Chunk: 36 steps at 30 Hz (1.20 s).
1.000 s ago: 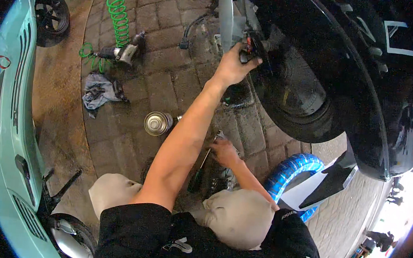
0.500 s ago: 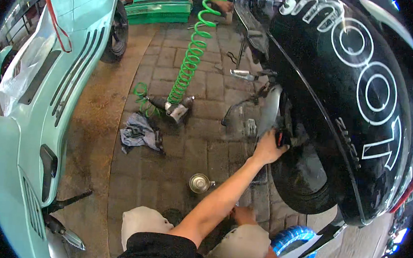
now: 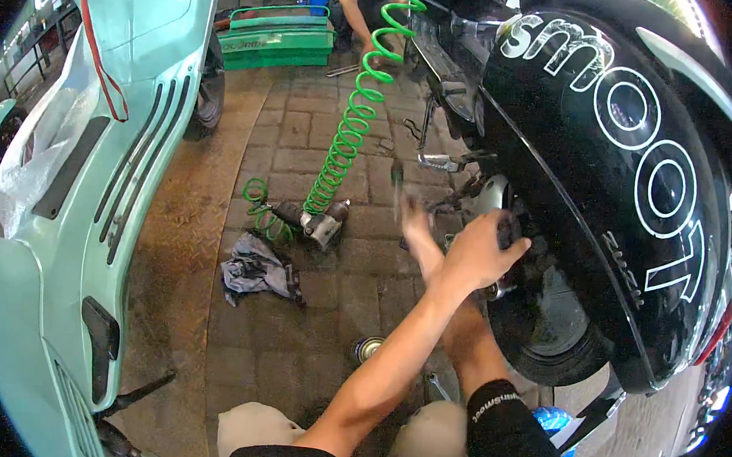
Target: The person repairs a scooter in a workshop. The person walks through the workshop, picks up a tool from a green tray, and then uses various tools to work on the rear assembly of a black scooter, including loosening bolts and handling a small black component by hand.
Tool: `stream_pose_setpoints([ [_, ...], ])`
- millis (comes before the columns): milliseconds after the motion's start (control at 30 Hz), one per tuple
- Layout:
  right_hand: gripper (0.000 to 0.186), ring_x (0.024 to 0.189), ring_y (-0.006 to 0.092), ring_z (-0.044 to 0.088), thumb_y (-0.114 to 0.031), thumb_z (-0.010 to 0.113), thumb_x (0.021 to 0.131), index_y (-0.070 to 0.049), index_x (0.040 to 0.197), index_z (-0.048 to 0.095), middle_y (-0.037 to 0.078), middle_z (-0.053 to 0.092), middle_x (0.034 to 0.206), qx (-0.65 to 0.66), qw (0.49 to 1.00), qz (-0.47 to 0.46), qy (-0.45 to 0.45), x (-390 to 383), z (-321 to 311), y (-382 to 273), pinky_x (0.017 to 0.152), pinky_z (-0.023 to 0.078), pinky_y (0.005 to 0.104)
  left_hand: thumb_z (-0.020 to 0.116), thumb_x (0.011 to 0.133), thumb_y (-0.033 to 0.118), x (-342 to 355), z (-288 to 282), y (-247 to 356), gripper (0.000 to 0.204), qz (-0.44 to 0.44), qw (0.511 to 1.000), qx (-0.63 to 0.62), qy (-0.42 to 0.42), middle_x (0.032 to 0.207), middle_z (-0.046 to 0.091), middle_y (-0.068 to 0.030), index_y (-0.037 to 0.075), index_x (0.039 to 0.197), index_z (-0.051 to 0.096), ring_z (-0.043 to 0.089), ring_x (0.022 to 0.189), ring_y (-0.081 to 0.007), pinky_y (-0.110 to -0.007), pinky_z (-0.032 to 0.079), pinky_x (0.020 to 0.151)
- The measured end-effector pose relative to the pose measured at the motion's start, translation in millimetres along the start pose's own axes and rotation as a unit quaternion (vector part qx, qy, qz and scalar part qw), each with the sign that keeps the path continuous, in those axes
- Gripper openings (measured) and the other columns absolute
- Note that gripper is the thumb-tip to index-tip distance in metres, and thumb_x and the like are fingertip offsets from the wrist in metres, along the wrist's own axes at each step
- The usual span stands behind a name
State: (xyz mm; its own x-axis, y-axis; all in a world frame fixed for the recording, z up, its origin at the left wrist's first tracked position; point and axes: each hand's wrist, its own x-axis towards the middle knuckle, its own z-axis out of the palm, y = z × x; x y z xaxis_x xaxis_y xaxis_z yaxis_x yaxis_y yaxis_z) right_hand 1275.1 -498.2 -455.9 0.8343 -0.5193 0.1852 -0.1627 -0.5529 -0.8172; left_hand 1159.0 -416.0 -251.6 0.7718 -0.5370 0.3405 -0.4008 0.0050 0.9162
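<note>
A black electric-looking scooter (image 3: 591,159) with white lettering stands at the right. My left hand (image 3: 485,252) is beside its rear wheel (image 3: 550,326), thumb spread from the fingers; a dark part shows behind it, and contact is unclear. Beneath my left forearm my right arm crosses toward the left. My right hand (image 3: 418,230) is smeared by motion, with a slim tool (image 3: 397,178), dark at its end, rising from it; its kind is too blurred to name. Close to my knee, a spanner (image 3: 438,388) lies on the bricks. A round metal can (image 3: 368,349) is partly hidden by my left forearm.
A coiled green hose (image 3: 351,134) runs to an air wrench (image 3: 324,225) on the paving, beside a crumpled grey rag (image 3: 259,270). At left stands a mint scooter (image 3: 146,154). Behind are a green toolbox (image 3: 277,44) and another person (image 3: 360,11). Blue wrapping (image 3: 549,420) shows behind my right sleeve.
My right arm has swung up from near my knee, crossing under the left, and now carries a slim tool. My left hand has shifted slightly, its thumb spreading. The view has tilted slightly.
</note>
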Motion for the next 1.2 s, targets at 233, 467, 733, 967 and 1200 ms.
stream_pose_setpoints([
  [233,0.048,0.109,0.0365,0.049,-0.028,0.059,0.083,0.004,0.118,0.046,0.026,0.050,0.116,-0.129,0.962,-0.167,-0.172,-78,-27,-61,0.091,0.041,0.0408,0.066,0.075,0.034,5,-13,20,0.042,0.027,0.997,-0.076,-0.018,0.085,0.061,-0.0244,-0.002,0.093,0.058,0.060,0.085,-0.0385,-0.042,0.046,0.076],
  [467,0.047,0.097,0.0232,0.054,-0.025,0.057,0.087,0.001,0.122,0.039,0.017,0.050,0.116,0.107,0.950,0.147,-0.255,-261,-127,49,0.089,0.042,0.0352,0.066,0.075,0.031,0,36,-48,0.044,-0.107,0.980,0.053,-0.159,0.095,0.061,-0.0256,-0.004,0.099,0.058,0.059,0.095,-0.0373,-0.040,0.046,0.083],
  [733,0.031,0.085,0.0182,0.050,-0.011,0.058,0.084,0.001,0.109,0.046,0.010,0.053,0.099,-0.126,0.966,0.144,0.173,-318,-176,165,0.074,0.045,0.0325,0.073,0.068,0.038,-31,116,-96,0.068,-0.052,0.986,0.011,-0.155,0.106,0.057,-0.0204,-0.002,0.115,0.045,0.054,0.103,-0.0326,-0.039,0.041,0.091],
  [967,0.037,0.100,0.0304,0.048,-0.016,0.054,0.085,0.000,0.117,0.045,0.016,0.051,0.113,0.135,0.989,0.059,-0.030,-186,-140,169,0.089,0.040,0.0381,0.062,0.081,0.039,-40,143,-109,0.065,-0.028,0.994,0.064,-0.081,0.088,0.058,-0.0288,-0.011,0.115,0.038,0.059,0.086,-0.0406,-0.042,0.046,0.075],
  [1200,0.040,0.103,0.0309,0.048,-0.022,0.046,0.090,-0.001,0.122,0.040,0.017,0.050,0.116,0.134,0.985,0.070,-0.079,-187,-136,186,0.091,0.038,0.0396,0.057,0.083,0.042,-39,140,-96,0.062,-0.107,0.988,0.074,-0.084,0.088,0.057,-0.0328,-0.010,0.111,0.041,0.057,0.087,-0.0456,-0.047,0.045,0.076],
])
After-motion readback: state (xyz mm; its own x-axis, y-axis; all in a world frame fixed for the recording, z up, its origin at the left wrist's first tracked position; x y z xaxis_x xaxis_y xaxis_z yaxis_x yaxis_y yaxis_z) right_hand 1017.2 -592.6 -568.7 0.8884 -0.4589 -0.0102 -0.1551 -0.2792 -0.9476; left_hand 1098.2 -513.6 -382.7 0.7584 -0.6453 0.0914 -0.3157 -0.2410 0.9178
